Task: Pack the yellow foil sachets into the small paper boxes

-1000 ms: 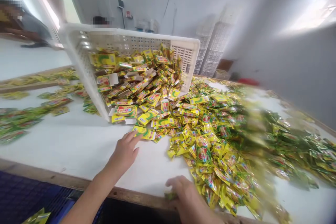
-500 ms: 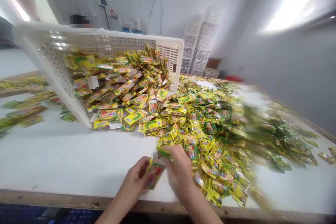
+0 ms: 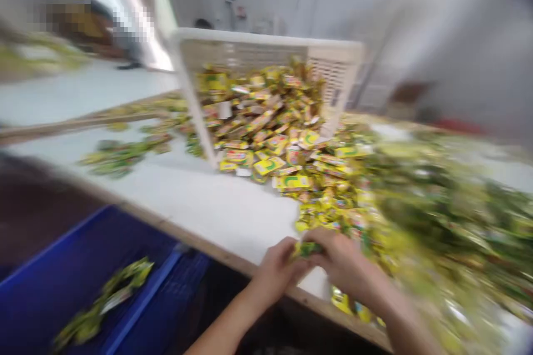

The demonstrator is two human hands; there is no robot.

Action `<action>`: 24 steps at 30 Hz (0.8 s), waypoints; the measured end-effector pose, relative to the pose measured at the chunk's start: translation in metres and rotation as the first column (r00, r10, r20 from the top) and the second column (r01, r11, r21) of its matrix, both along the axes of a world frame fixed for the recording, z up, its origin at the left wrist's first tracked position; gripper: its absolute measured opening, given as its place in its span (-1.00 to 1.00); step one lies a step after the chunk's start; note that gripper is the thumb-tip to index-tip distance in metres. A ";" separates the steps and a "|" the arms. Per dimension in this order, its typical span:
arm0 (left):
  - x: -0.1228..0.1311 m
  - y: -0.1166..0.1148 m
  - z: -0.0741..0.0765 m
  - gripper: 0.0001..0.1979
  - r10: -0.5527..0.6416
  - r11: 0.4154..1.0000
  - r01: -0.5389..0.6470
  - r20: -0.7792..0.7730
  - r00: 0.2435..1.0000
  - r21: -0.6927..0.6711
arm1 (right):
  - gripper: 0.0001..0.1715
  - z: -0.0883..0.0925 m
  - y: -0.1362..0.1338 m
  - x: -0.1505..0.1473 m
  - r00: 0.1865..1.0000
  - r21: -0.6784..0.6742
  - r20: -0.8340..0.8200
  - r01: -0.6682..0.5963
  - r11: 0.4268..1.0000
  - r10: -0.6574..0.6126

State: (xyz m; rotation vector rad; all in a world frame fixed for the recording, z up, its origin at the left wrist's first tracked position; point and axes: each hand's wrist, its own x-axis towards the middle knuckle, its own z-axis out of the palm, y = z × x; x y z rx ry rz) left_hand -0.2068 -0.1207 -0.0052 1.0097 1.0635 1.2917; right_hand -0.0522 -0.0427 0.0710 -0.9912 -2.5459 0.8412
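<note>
My left hand (image 3: 277, 270) and my right hand (image 3: 345, 263) meet near the table's front edge, both closed on a small yellow-green packet (image 3: 306, 248) held between them. Just beyond lies a wide heap of yellow and green packets (image 3: 333, 188) on the white table (image 3: 216, 205). A white perforated crate (image 3: 266, 55) lies tipped on its side behind, with flat yellow boxes (image 3: 266, 122) spilling out. The picture is smeared by motion.
A blue bin (image 3: 62, 283) sits below the table's front edge at the lower left, with a few green-yellow packets (image 3: 108, 299) in it. More packets (image 3: 120, 152) lie scattered at the table's left. A person is at the far left, blurred.
My view has swung left and down, bringing the blue bin into sight. Both hands have drawn back toward the table edge, still together on a packet.
</note>
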 end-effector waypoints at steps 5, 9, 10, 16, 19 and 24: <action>-0.002 0.003 -0.012 -0.63 0.101 0.995 -0.100 0.072 0.992 -0.014 | -0.85 -0.041 0.021 0.013 0.992 0.240 -0.121 -0.002 0.971 0.032; -0.003 -0.004 -0.004 -0.67 0.094 0.995 -0.095 0.056 0.994 0.015 | -0.82 -0.047 0.008 0.008 0.991 0.426 -0.030 -0.107 0.898 0.133; -0.004 -0.006 -0.001 -0.70 0.085 0.996 -0.087 0.046 0.995 0.024 | -0.82 -0.044 0.001 0.004 0.993 0.409 0.007 -0.112 0.906 0.120; -0.011 -0.003 0.004 -0.84 0.068 0.996 -0.069 0.015 0.998 0.058 | -0.87 -0.033 -0.020 -0.007 0.979 0.144 -0.206 0.038 0.989 -0.008; -0.014 -0.001 0.002 -0.73 0.037 0.999 -0.037 -0.013 0.999 0.005 | -0.80 -0.052 -0.023 0.005 0.800 -0.236 -0.493 0.256 0.938 -0.342; -0.021 0.002 0.015 -0.64 -0.091 0.989 0.091 0.004 0.996 -0.118 | -0.65 -0.078 -0.029 0.008 0.624 -0.709 -0.528 0.050 0.704 -0.576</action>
